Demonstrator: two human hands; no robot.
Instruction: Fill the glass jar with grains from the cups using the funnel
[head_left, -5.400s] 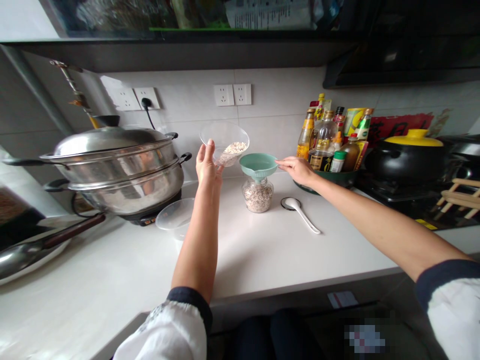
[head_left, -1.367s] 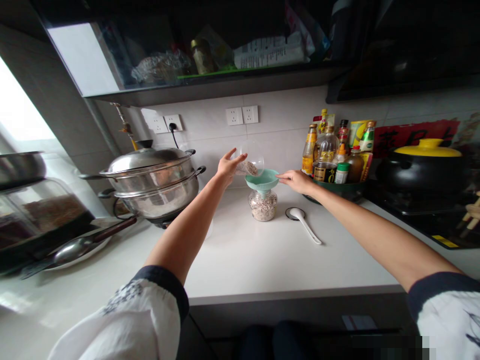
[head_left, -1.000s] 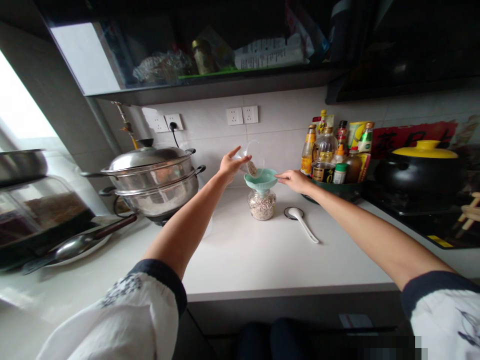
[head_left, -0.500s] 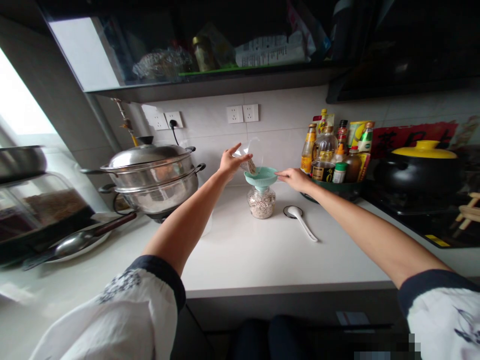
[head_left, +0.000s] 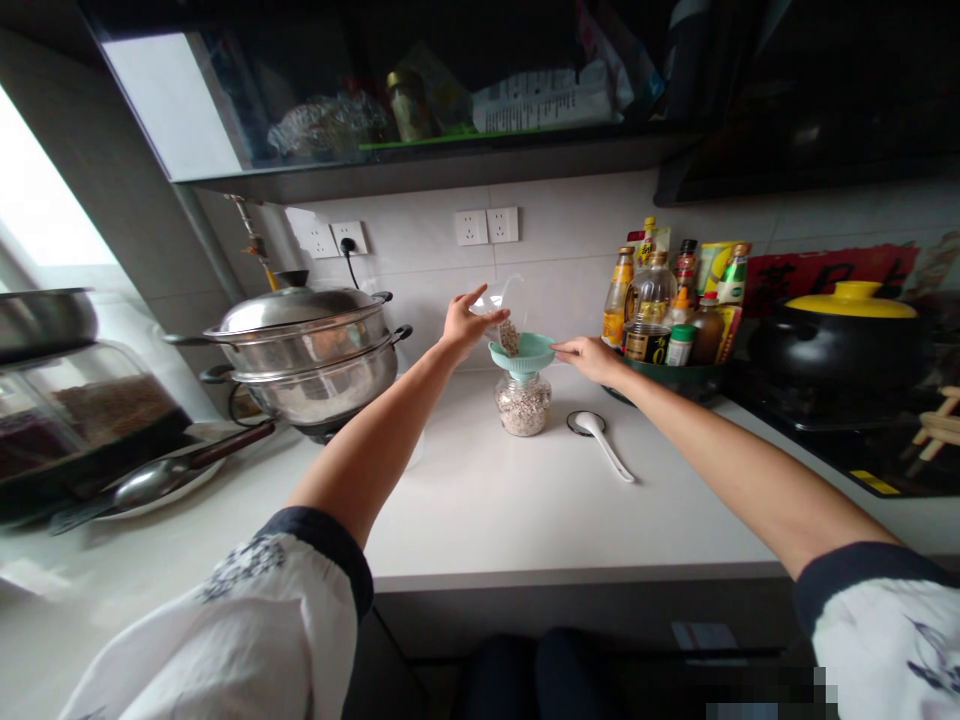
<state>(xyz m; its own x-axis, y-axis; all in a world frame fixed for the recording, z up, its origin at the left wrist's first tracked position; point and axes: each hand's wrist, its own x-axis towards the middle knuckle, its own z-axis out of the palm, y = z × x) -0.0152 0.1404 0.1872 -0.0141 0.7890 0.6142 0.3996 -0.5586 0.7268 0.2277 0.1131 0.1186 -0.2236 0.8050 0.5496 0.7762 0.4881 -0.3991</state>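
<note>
In the head view, two hands show: the left hand (head_left: 466, 325) grips one clear bowl (head_left: 516, 303), tilted, its flakes (head_left: 510, 336) sliding toward one green funnel (head_left: 526, 363); the right hand (head_left: 589, 356) pinches the funnel's rim; the funnel sits in one upright clear jar (head_left: 523, 407), partly filled, on the counter (head_left: 525, 520); nearby one white spoon (head_left: 613, 453) rests partly on one black-rimmed disc (head_left: 576, 424)

Mint-green funnel (head_left: 529, 352), brown-flecked pale flakes (head_left: 523, 410), white spoon (head_left: 590, 425), black pot (head_left: 829, 345), yellow lid (head_left: 853, 302), white dark-patterned sleeves (head_left: 232, 640), navy cuffs (head_left: 334, 548)
</note>
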